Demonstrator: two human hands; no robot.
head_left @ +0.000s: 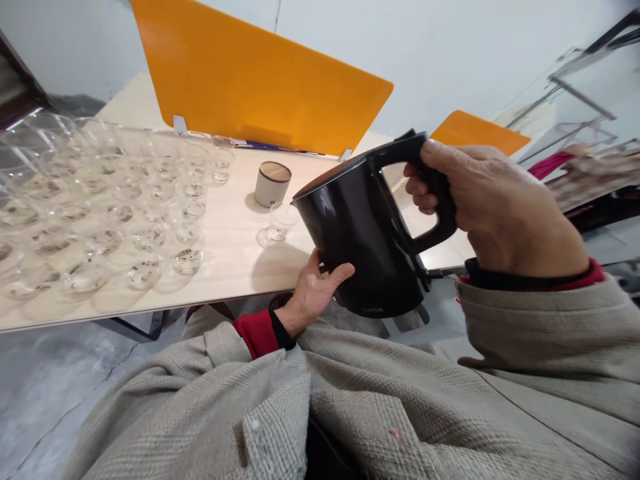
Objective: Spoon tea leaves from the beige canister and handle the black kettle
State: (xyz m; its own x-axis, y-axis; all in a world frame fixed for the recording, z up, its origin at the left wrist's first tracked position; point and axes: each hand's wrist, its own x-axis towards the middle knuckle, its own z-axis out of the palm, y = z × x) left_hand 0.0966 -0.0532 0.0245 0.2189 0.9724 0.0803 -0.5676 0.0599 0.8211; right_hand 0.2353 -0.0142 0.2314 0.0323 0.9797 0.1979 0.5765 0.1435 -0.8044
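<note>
A black electric kettle (369, 243) is held in the air, tilted, its rim leaning left and its base lower right. The fingers of my right hand (493, 193) wrap round its handle. Low on the left side, my left hand (317, 288) grips the body with the thumb on the front; most of its other fingers are hidden behind. Just left of the kettle's rim, a small clear stemmed glass (280, 220) stands on the light wooden table (235, 263). Whether any liquid leaves the kettle I cannot tell.
Several rows of clear glasses (105, 200) crowd the table's left part. A pale canister (273, 184) with a wooden lid stands behind the single glass. An orange divider panel (260, 73) rises along the back, with pens (273, 147) at its foot. Metal racks (580, 100) are at far right.
</note>
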